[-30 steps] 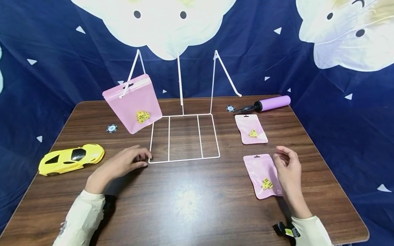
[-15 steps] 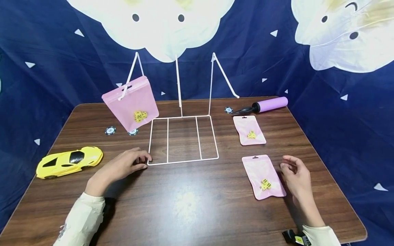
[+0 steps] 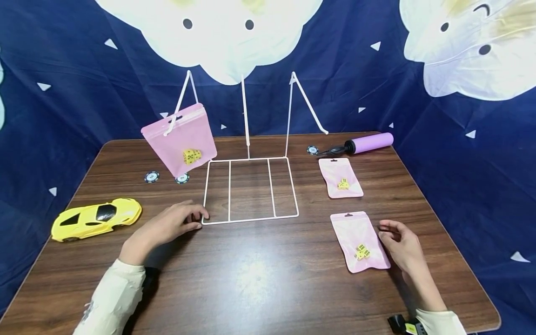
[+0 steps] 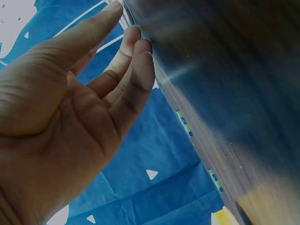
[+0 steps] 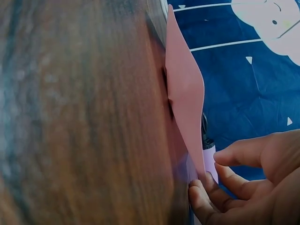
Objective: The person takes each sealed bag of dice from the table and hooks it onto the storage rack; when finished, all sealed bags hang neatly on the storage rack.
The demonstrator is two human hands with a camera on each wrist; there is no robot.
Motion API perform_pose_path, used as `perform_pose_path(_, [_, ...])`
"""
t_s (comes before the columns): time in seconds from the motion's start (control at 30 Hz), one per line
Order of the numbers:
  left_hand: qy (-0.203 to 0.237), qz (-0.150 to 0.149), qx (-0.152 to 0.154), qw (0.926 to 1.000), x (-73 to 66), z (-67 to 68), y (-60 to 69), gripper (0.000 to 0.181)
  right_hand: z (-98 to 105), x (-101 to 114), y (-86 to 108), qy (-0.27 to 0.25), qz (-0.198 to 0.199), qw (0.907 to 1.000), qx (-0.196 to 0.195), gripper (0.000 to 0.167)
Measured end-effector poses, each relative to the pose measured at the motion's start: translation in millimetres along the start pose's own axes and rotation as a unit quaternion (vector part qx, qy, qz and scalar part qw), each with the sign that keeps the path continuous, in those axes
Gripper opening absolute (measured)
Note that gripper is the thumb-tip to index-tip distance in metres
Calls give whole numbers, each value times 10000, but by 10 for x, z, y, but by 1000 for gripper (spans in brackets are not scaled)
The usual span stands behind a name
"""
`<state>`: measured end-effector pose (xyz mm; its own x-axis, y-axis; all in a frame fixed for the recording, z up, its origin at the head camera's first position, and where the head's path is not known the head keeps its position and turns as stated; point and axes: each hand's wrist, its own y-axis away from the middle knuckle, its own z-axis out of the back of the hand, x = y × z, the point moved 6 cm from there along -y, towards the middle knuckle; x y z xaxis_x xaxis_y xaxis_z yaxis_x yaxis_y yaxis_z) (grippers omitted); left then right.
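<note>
My left hand (image 3: pixel 167 224) rests at the near left corner of the white wire rack (image 3: pixel 251 219), with curled fingers and thumb around its wire. From the rack's left arm hangs a pink zip bag (image 3: pixel 169 144) with yellow dice (image 3: pixel 191 156) inside. Beside the right edge of another pink zip bag (image 3: pixel 356 230) is my right hand (image 3: pixel 404 249), its fingers loosely bent. That bag lies flat and also holds dice (image 3: pixel 362 252). In the right wrist view the thumb stands apart from the fingers, which are close to the bag's edge (image 5: pixel 185 84); contact is hard to tell.
A third pink zip bag (image 3: pixel 340 174) lies farther back. Behind it are a purple hand pump (image 3: pixel 370 143) and a poker chip (image 3: pixel 312 150). A yellow toy car (image 3: pixel 96 219) is at the left, near two more chips (image 3: pixel 151 177). Blue cloth hangs behind the table.
My right hand has shifted right and nearer, off the flat bag's upper right edge to beside it. The hanging bag has swung back, uncovering a chip. My left hand stays at the rack corner.
</note>
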<state>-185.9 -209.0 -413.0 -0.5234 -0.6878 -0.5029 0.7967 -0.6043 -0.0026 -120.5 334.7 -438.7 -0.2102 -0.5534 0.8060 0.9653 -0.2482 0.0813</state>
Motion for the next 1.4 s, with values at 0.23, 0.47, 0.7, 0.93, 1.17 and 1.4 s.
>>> perform_pose_path(0.23, [52, -449, -234, 9987, 60, -31, 3, 19, -52, 3, 1, 107, 50, 9996, 266, 35])
perform_pose_path(0.47, [13, 88, 65, 9999, -1, -20, -7, 15, -77, 24, -34, 492, 87, 9979, 412, 34])
perform_pose_path(0.7, [-64, 120, -18, 9999, -14, -19, -35, 16, -83, 47, -64, 764, 217, 9961, 391, 32])
perform_pose_path(0.93, [-121, 9, -115, 9999, -42, -26, -52, 22, -92, 66, -82, 1120, 373, 9924, 351, 25])
perform_pose_path(1.17, [-197, 42, -152, 9997, -18, -43, -52, 21, -103, 80, -80, 1342, 444, 9894, 321, 22])
perform_pose_path(1.4, [-170, 57, -177, 9997, -25, -47, -58, 22, -79, 76, -56, 1345, 359, 9903, 37, 22])
